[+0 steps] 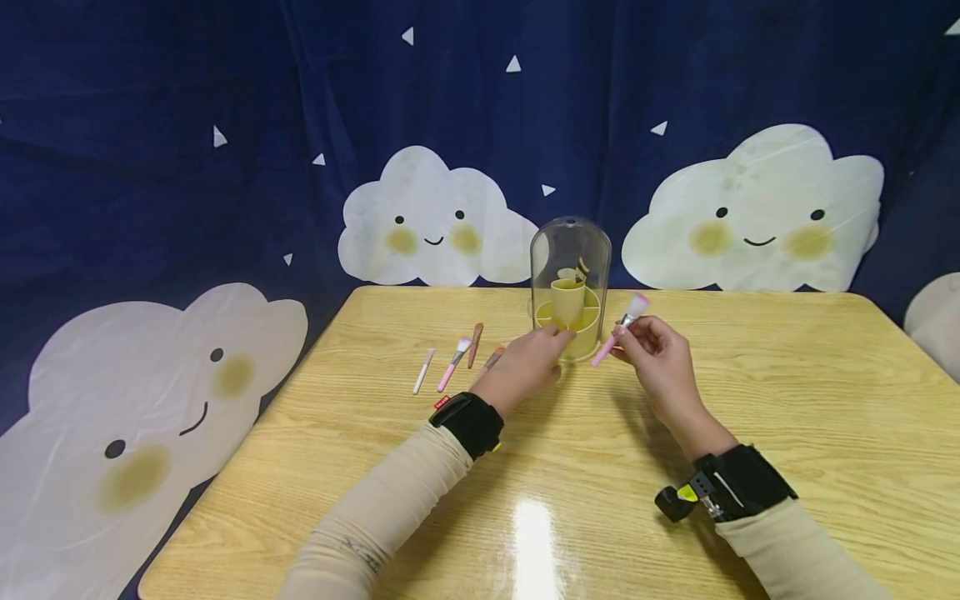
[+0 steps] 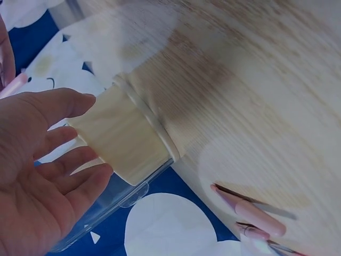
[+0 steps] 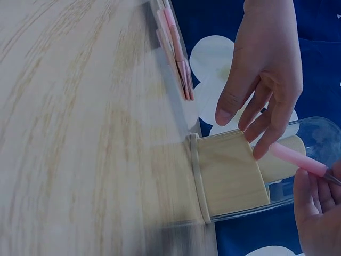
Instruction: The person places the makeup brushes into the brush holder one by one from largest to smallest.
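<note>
My right hand [image 1: 663, 362] pinches a makeup brush [image 1: 604, 350] with a pink handle, its pale pink bristles tilted up. In front of it to the left stands a cream brush organizer [image 1: 581, 347] with a round middle cup and divided compartments, backed by a clear domed cover [image 1: 570, 233]. A dark-and-gold brush [image 1: 581, 271] stands up inside it. My left hand [image 1: 525, 362] reaches to the organizer's front, fingers loosely bent at its rim and holding nothing. In the right wrist view the pink handle [image 3: 298, 159] hovers beside the organizer's top.
Left of the organizer several brushes lie on the wooden table [image 1: 360, 467]: a white-handled one [image 1: 423, 373], a pink one [image 1: 450, 371], a brown one [image 1: 476, 346], and another [image 1: 494, 357] partly hidden by my left hand. A blue cloud-print curtain [image 1: 465, 100] hangs behind.
</note>
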Demonstrator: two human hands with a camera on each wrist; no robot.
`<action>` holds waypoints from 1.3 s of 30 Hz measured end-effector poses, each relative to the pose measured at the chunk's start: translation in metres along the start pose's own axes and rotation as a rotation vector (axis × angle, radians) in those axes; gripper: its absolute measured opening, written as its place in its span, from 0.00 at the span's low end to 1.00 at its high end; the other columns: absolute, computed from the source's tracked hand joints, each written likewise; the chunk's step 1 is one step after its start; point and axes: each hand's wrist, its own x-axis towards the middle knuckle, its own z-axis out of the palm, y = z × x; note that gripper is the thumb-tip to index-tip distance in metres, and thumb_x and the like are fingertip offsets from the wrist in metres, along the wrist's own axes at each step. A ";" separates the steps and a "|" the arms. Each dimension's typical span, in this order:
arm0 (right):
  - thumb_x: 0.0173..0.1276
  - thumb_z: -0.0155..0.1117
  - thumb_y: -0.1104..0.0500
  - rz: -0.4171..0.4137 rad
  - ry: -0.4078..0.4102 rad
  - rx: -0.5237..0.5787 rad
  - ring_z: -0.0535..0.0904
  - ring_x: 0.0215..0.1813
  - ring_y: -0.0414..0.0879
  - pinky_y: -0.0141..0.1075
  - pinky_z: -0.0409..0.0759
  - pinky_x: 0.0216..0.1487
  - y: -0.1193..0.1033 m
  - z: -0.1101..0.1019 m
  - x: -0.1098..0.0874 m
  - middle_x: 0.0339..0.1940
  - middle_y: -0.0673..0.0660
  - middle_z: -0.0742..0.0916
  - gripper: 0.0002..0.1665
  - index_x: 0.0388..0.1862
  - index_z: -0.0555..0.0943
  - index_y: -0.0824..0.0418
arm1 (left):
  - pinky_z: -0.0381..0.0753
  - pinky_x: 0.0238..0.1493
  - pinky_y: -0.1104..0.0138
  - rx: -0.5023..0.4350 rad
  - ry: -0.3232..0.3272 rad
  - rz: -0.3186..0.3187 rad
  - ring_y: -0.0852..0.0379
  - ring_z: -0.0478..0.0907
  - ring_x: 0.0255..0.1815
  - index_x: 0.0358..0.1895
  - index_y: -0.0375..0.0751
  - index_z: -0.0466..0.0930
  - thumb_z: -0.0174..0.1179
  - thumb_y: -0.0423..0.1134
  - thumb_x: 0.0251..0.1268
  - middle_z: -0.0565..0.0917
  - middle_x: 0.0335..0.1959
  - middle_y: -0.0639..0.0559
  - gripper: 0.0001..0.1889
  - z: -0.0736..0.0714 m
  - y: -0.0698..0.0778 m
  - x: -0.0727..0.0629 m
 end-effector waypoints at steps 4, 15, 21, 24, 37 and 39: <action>0.76 0.62 0.59 -0.004 -0.003 -0.022 0.83 0.42 0.37 0.31 0.85 0.48 0.001 0.001 0.002 0.41 0.50 0.84 0.19 0.51 0.76 0.76 | 0.82 0.47 0.66 0.026 -0.001 -0.001 0.55 0.81 0.52 0.66 0.43 0.74 0.64 0.35 0.69 0.80 0.54 0.47 0.23 -0.001 0.000 0.001; 0.76 0.62 0.59 -0.070 0.004 -0.168 0.83 0.41 0.35 0.28 0.84 0.46 -0.007 0.002 0.030 0.36 0.49 0.83 0.19 0.50 0.78 0.77 | 0.83 0.47 0.67 0.075 0.001 -0.002 0.56 0.81 0.51 0.67 0.45 0.73 0.67 0.35 0.66 0.80 0.53 0.48 0.26 0.001 0.002 0.005; 0.75 0.63 0.58 -0.136 0.043 -0.275 0.82 0.40 0.37 0.26 0.84 0.45 -0.011 0.003 0.051 0.35 0.50 0.83 0.18 0.47 0.79 0.76 | 0.83 0.45 0.67 0.118 0.013 -0.003 0.56 0.82 0.49 0.66 0.46 0.75 0.67 0.35 0.66 0.81 0.51 0.48 0.25 0.001 0.007 0.005; 0.75 0.63 0.56 -0.157 0.071 -0.345 0.80 0.38 0.35 0.22 0.81 0.42 -0.012 0.004 0.060 0.35 0.52 0.84 0.19 0.46 0.81 0.74 | 0.84 0.45 0.67 0.125 0.015 -0.010 0.56 0.82 0.48 0.66 0.46 0.75 0.67 0.35 0.66 0.81 0.51 0.49 0.25 0.002 0.008 0.005; 0.73 0.64 0.59 -0.197 0.062 -0.532 0.75 0.36 0.26 0.21 0.72 0.44 0.003 0.011 0.074 0.40 0.67 0.88 0.15 0.44 0.84 0.72 | 0.84 0.45 0.66 0.119 -0.013 -0.004 0.56 0.82 0.48 0.67 0.49 0.74 0.71 0.39 0.62 0.81 0.52 0.50 0.29 0.002 -0.001 0.010; 0.73 0.64 0.59 -0.207 0.059 -0.538 0.76 0.36 0.27 0.24 0.74 0.45 0.007 0.013 0.074 0.40 0.68 0.88 0.14 0.44 0.84 0.72 | 0.84 0.45 0.66 0.119 -0.025 -0.003 0.57 0.82 0.48 0.68 0.49 0.74 0.71 0.40 0.62 0.81 0.53 0.50 0.30 0.001 -0.003 0.011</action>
